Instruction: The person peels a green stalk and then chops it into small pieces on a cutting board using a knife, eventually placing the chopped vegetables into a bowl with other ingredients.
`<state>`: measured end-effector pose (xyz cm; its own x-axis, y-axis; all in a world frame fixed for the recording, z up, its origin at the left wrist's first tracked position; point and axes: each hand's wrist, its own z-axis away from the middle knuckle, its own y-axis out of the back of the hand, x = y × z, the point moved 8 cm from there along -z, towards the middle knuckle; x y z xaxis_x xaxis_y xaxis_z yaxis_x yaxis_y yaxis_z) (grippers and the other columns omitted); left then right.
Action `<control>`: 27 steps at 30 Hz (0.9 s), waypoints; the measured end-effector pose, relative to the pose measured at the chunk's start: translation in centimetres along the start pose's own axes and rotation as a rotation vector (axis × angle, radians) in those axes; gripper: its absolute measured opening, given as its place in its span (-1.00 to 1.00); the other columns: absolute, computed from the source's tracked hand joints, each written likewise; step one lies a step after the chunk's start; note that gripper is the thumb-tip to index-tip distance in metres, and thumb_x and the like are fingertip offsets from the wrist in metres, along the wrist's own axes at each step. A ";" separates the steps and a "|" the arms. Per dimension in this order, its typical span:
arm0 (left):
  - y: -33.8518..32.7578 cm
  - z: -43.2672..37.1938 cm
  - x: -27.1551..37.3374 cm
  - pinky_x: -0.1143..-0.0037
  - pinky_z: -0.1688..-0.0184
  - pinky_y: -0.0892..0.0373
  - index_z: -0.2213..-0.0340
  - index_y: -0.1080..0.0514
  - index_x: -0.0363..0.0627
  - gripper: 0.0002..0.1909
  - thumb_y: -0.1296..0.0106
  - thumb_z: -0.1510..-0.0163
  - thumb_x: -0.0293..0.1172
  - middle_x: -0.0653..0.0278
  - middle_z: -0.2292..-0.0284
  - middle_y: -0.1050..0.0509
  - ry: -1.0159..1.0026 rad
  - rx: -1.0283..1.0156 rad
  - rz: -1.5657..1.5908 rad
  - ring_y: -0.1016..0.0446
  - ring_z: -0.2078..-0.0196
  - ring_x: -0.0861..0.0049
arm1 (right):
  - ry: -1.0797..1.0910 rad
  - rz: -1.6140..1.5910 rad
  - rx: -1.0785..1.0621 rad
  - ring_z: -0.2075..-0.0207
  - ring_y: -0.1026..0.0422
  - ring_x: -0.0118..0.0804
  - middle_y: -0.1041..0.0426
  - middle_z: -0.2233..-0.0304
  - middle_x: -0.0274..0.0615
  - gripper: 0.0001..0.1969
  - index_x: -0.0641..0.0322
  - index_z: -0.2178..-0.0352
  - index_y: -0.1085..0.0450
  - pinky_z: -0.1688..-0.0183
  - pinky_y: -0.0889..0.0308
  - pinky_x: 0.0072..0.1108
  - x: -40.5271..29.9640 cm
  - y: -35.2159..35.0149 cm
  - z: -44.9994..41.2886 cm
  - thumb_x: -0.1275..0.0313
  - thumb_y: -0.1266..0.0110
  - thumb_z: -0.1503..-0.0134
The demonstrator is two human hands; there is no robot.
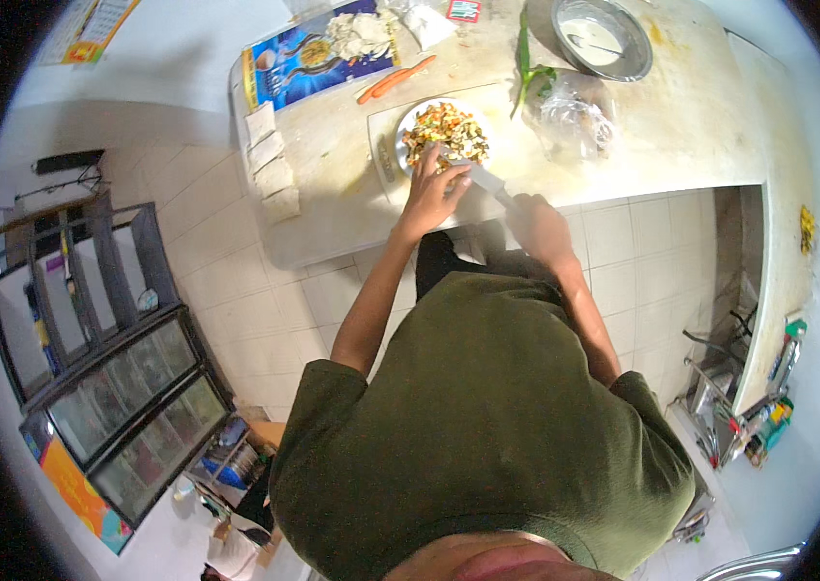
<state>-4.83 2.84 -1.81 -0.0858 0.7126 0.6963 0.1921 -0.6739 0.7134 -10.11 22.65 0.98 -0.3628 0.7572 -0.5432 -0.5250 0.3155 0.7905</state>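
Observation:
A white plate (404, 158) heaped with chopped mixed vegetables (446, 131) stands on a pale cutting board (383, 178). At the plate's near edge, my left hand (435, 190) has its fingers bent over the rim, close to the tip end of a knife; what lies under the fingertips is hidden. My right hand (539, 226), blurred, is closed on the handle of the knife with a broad metal blade (481, 179), which reaches up and left to the plate. Carrots (395, 78) lie beyond the plate, left of its middle.
Square dough pieces (274, 176) line the counter's left end. Behind lies a blue printed sheet (286, 69) with pale dough scraps (360, 35). Green leafy stalks (523, 62), a clear plastic bag (573, 116) and a metal bowl of white batter (602, 43) are at the right.

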 end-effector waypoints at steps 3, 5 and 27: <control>-0.3 -1.0 -3.1 0.13 -0.31 0.06 0.08 -0.53 0.03 -0.67 -0.04 -0.18 -0.14 -0.26 -0.25 0.01 0.005 -0.015 0.030 0.06 -0.32 -0.13 | -0.071 0.019 -0.005 0.38 -0.48 0.16 -0.46 0.38 0.08 -0.75 0.17 0.27 -0.44 0.29 -0.39 -0.17 -0.3 -1.0 -0.3 0.25 -0.06 -0.11; -0.5 -1.6 -5.5 0.12 -0.31 0.06 0.09 -0.53 0.03 -0.65 -0.03 -0.18 -0.10 -0.29 -0.25 0.03 0.039 -0.027 -0.020 0.07 -0.32 -0.15 | -0.111 0.022 -0.010 0.36 -0.48 0.16 -0.47 0.38 0.08 -0.74 0.18 0.27 -0.45 0.27 -0.38 -0.17 -1.1 -1.3 -0.5 0.24 -0.07 -0.10; 1.1 0.4 -12.0 0.11 -0.30 -0.01 -0.07 -0.40 0.12 -0.54 0.02 -0.20 -0.02 -0.16 -0.27 0.05 -0.144 -0.194 0.071 0.02 -0.31 -0.10 | -0.399 0.034 -0.044 0.27 -0.49 0.13 -0.50 0.30 0.14 -0.65 0.22 0.17 -0.47 0.20 -0.37 -0.23 -5.9 -6.4 1.6 0.21 -0.08 -0.10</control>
<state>-3.20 -6.39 -9.46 0.0640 0.6734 0.7365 0.0005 -0.7381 0.6747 -3.37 17.08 -0.39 -0.0573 0.9323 -0.3571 -0.5533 0.2681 0.7886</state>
